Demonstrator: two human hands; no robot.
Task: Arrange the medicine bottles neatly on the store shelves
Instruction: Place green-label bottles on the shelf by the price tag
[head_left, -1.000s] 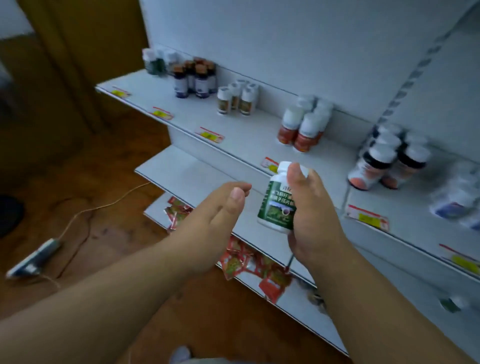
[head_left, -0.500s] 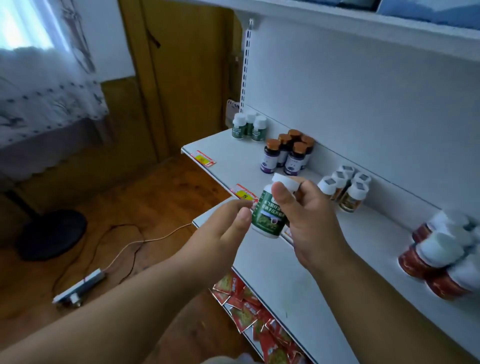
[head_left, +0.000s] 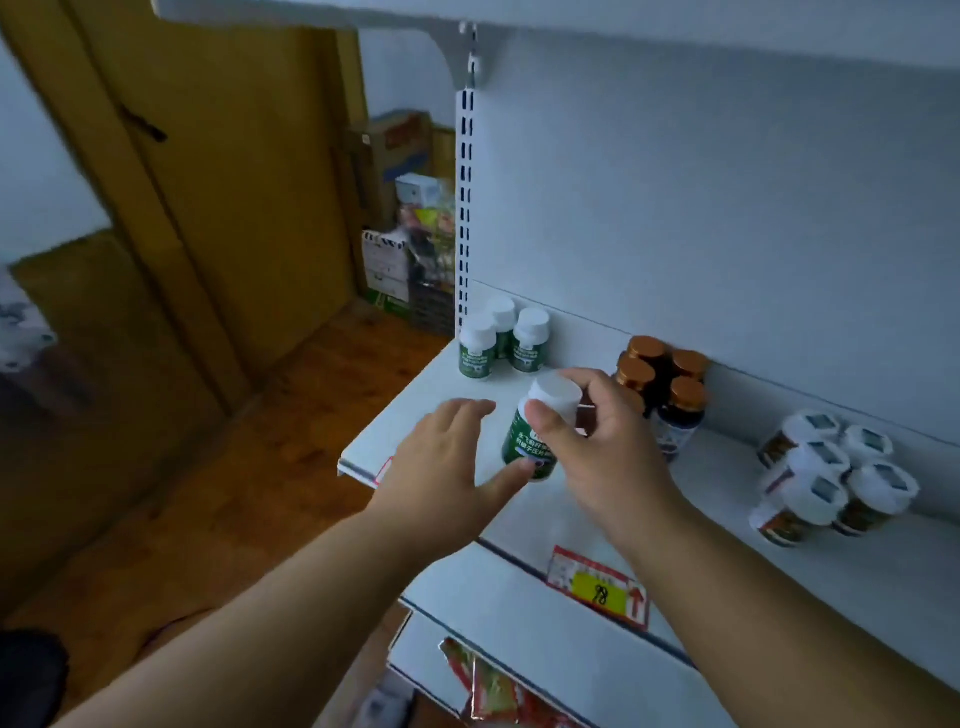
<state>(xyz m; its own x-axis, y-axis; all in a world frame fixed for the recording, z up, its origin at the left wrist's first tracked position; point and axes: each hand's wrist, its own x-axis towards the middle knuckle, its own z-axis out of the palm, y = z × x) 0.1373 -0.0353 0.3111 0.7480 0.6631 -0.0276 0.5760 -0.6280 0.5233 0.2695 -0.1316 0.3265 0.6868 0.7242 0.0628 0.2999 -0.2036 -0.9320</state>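
Note:
My right hand (head_left: 602, 457) grips a green-labelled bottle with a white cap (head_left: 535, 431), tilted, just above the white shelf (head_left: 571, 525). My left hand (head_left: 447, 467) is spread beside it, fingers straight, its thumb touching the bottle's lower end. Three matching green bottles (head_left: 498, 338) stand at the shelf's back left corner. To the right stand dark bottles with copper caps (head_left: 670, 384), partly hidden by my right hand, and further right a cluster of white-capped bottles (head_left: 831, 483).
A red and yellow price tag (head_left: 600, 587) sits on the shelf's front edge. Red packets (head_left: 493, 686) lie on a lower shelf. Cardboard boxes and goods (head_left: 405, 234) are stacked left of the shelf upright (head_left: 464, 208), by a wooden door (head_left: 223, 182) and wooden floor.
The view has swung left and closer to the shelf's left end. My right hand has carried the green bottle forward over the shelf toward the three matching bottles, and my left hand has spread open beside it.

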